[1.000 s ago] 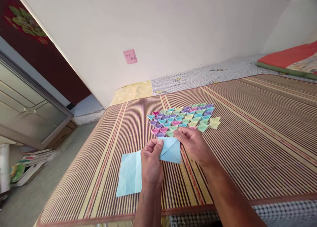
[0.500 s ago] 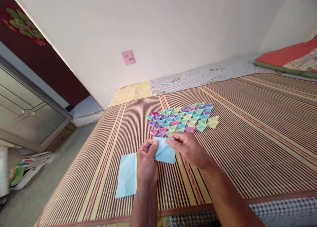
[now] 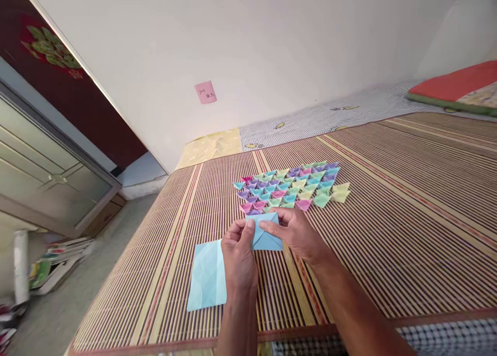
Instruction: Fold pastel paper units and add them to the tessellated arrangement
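A folded piece of blue paper (image 3: 268, 240) with diagonal crease lines is held up between my two hands, above the striped mat. My left hand (image 3: 239, 252) pinches its left edge, thumb on the front face. From the right, my right hand (image 3: 297, 232) grips the upper part, its thumb lying across the paper and its fingers behind. Beside my left wrist lies a flat, creased light-blue sheet (image 3: 205, 275), partly covered by that hand. Just beyond my hands stand rows of small folded paper boats (image 3: 289, 186) in pink, purple, blue, green and yellow.
The striped bamboo mat (image 3: 163, 273) covers the bed up to the white wall (image 3: 272, 50), where a pink note (image 3: 205, 92) is stuck. A folded red quilt (image 3: 450, 86) lies at the far right. Papers and cardboard (image 3: 62, 260) sit on the floor at left.
The view has shifted slightly, so everything appears a little further right. My right thumb has slid lower and leftward over the folded paper; both hands keep hold of it.
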The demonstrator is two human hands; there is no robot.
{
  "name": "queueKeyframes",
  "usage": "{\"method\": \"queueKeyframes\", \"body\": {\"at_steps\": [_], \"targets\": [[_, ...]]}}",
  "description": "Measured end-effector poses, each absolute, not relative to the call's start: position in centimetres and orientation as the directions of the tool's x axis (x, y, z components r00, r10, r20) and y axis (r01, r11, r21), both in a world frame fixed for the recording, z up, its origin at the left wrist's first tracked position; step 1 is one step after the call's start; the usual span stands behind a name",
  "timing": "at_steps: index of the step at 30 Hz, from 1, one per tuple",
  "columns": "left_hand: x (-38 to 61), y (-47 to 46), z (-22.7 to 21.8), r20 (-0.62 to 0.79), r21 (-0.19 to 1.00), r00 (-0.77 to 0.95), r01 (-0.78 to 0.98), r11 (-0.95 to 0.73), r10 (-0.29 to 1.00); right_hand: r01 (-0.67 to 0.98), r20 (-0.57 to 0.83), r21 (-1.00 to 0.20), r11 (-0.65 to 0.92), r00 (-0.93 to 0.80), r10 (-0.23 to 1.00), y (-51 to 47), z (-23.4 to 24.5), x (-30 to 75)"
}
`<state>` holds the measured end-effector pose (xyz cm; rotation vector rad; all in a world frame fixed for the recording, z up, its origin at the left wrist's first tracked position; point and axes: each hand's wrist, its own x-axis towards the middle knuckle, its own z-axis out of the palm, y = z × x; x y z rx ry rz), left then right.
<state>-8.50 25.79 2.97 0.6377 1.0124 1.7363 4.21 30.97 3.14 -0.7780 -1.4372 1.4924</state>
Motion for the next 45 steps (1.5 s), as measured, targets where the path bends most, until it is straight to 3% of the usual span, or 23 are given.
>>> {"method": "queueKeyframes", "body": {"at_steps": [4, 9, 14, 21, 25, 33, 37, 45], "targets": [[-9.2, 25.7, 3.1, 0.015, 0.943, -0.232, -0.321, -0.091, 0.973, -0.118, 0.21, -0.976, 0.183, -0.288, 0.934, 31.1, 3.3, 4.9], [-10.4, 25.6, 3.3, 0.031, 0.994, -0.108, -0.104, -0.042, 0.994, 0.055, 0.3, -0.939, 0.34, -0.357, 0.885, 31.1, 4.0, 6.7], [-10.7, 25.6, 3.3, 0.044, 0.993, -0.14, -0.102, -0.059, 0.989, 0.046, 0.241, -0.953, 0.298, -0.478, 0.845, 31.3, 4.0, 7.3], [-10.3, 25.6, 2.8, 0.06, 0.983, -0.197, -0.157, -0.092, 0.979, 0.02, 0.228, -0.964, 0.265, -0.451, 0.863, 31.5, 3.8, 7.3], [-10.4, 25.6, 3.0, 0.061, 0.988, -0.148, -0.131, -0.081, 0.987, -0.012, 0.266, -0.955, 0.296, -0.473, 0.84, 31.5, 4.0, 7.4], [-10.8, 25.3, 3.6, 0.015, 0.998, 0.049, -0.064, -0.012, 0.999, -0.087, 0.329, -0.944, 0.319, -0.339, 0.881, 31.4, 4.1, 6.4], [-10.9, 25.7, 3.1, 0.036, 0.994, -0.067, -0.101, -0.043, 0.997, -0.133, 0.208, -0.977, 0.168, -0.412, 0.887, 31.3, 4.5, 6.8], [-9.8, 26.2, 2.5, 0.049, 0.96, -0.365, -0.239, -0.144, 0.93, -0.342, 0.055, -0.938, -0.059, -0.314, 0.948, 31.6, 3.4, 4.7]]}}
